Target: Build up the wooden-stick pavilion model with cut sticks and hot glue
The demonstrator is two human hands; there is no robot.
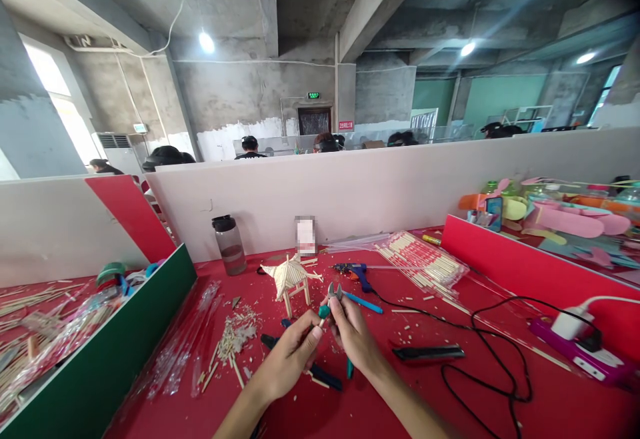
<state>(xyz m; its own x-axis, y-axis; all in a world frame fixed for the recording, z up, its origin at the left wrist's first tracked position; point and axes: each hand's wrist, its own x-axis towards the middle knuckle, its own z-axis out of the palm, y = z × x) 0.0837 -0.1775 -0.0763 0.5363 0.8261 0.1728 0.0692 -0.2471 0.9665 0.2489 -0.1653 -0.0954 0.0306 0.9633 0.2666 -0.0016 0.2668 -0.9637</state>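
Observation:
My left hand (295, 352) pinches a short pale stick (323, 322) with a dark green piece (325, 310) at its upper end. I cannot tell what that green piece is. In my right hand (357, 336) are diagonal cutters (335, 290), jaws upward and slightly apart; a green handle (349, 367) shows below the palm. Just beyond both hands stands a small roofed model (291, 278) built from wooden sticks. A dark-handled tool (326, 376) lies partly hidden under my left wrist. A blue pen-like rod (363, 302) rests just past my right hand.
A blue glue gun (357, 274) lies behind, its cord running right to a purple power strip (580, 352). Bagged sticks (425, 262), a black utility knife (429, 352), wood scraps (235, 336), plastic wrappers (180, 339) and a water bottle (230, 246) surround the hands. Low partitions (320, 189) enclose the red table.

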